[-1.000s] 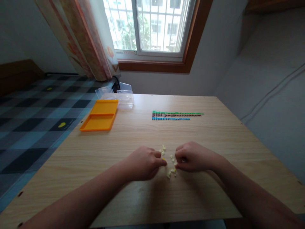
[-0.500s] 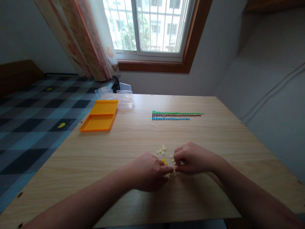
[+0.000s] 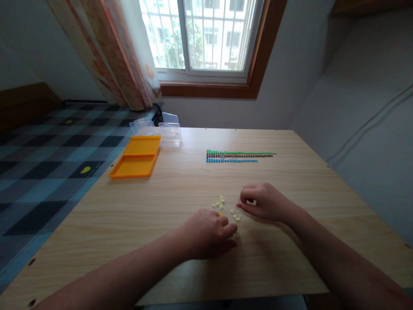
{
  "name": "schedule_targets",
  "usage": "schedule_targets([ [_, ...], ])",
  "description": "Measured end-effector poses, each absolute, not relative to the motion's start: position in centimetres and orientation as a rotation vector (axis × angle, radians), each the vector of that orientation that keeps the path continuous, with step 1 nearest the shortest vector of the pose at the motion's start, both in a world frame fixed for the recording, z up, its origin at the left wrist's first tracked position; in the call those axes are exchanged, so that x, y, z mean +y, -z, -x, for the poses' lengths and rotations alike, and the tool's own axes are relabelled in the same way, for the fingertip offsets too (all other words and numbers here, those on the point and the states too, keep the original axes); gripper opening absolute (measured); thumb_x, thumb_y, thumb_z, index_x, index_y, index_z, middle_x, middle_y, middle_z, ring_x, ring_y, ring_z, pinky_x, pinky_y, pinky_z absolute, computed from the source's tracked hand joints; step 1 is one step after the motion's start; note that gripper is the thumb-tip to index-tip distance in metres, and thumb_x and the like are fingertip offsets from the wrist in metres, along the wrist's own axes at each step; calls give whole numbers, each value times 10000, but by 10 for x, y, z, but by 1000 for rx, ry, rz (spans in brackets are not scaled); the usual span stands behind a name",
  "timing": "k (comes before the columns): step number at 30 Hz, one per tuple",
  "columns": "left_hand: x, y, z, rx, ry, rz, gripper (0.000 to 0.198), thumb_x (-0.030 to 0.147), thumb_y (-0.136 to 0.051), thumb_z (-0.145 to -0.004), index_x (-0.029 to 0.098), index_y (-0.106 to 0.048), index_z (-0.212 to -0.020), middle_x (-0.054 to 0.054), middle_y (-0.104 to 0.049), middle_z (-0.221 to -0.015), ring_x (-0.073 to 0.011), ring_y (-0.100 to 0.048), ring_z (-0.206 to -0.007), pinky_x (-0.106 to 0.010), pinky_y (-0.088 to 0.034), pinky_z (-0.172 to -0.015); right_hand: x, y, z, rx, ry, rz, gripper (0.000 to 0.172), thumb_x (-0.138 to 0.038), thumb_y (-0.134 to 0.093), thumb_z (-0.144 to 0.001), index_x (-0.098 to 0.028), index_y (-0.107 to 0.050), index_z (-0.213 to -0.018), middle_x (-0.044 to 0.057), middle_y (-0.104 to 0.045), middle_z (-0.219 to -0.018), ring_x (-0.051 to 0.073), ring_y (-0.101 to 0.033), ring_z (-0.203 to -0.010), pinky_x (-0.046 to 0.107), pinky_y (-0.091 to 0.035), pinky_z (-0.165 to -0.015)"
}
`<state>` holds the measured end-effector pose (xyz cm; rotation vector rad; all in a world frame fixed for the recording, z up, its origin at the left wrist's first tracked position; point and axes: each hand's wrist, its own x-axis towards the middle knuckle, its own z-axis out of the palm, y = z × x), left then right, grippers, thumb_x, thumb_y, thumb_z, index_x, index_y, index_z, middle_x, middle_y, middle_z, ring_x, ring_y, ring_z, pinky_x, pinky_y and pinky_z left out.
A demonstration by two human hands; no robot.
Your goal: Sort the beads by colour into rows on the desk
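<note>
My left hand (image 3: 209, 233) rests low over the table with its fingers curled down. Its fingertips are among small loose pieces, and what they hold, if anything, is hidden. My right hand (image 3: 263, 201) hovers just right of the pieces, thumb and index finger bent together in a pinch. Anything between those tips is too small to make out. Pale yellow pieces (image 3: 220, 202) lie scattered beyond my left hand, and more pale pieces (image 3: 234, 213) sit between the hands. A brighter yellow piece (image 3: 236, 220) lies close to my left fingers.
Farther back, tiny blocks form a green row (image 3: 241, 153), a dark brown row (image 3: 240, 156) and a blue row (image 3: 230, 161). An open orange case (image 3: 138, 165) stands at the left, with clear plastic boxes (image 3: 170, 134) behind it. A checked bed (image 3: 58, 159) adjoins the table's left edge.
My right hand has moved up and slightly right, away from my left fingertips. My left index finger has curled in from pointing. Most of the bright yellow cluster beside it is now out of sight.
</note>
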<state>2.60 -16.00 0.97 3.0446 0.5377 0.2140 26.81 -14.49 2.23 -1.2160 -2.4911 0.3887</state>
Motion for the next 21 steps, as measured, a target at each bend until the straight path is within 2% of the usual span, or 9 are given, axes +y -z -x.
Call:
schedule_targets([
  [10, -174, -7, -43, 590, -335, -3160, 332, 492, -584, -898, 177, -581, -793, -60, -614, -744, -213, -599, -619, -299, -445, -487, -144, -21, -267, -2435, -363, 1148, 214, -244, -614, -871, -169, -570, -675, 1, -598, -677, 105, -474, -608, 243, -281, -580],
  [17, -175, 1, -49, 604, -306, -3204, 252, 371, -529, -936, 177, -573, -781, -55, -608, -718, -223, -602, -581, -317, -433, -452, -142, -16, -267, -2412, -381, 1104, 213, -261, -631, -864, -171, -575, -680, -8, -586, -667, 99, -464, -593, 238, -288, -577],
  [21, -176, 1, -54, 610, -243, -3207, 252, 376, -533, -938, 170, -572, -799, -70, -617, -738, -229, -616, -608, -318, -449, -475, -142, -14, -267, -2425, -381, 1058, 200, -254, -637, -860, -172, -579, -687, -8, -592, -674, 99, -470, -597, 236, -285, -573],
])
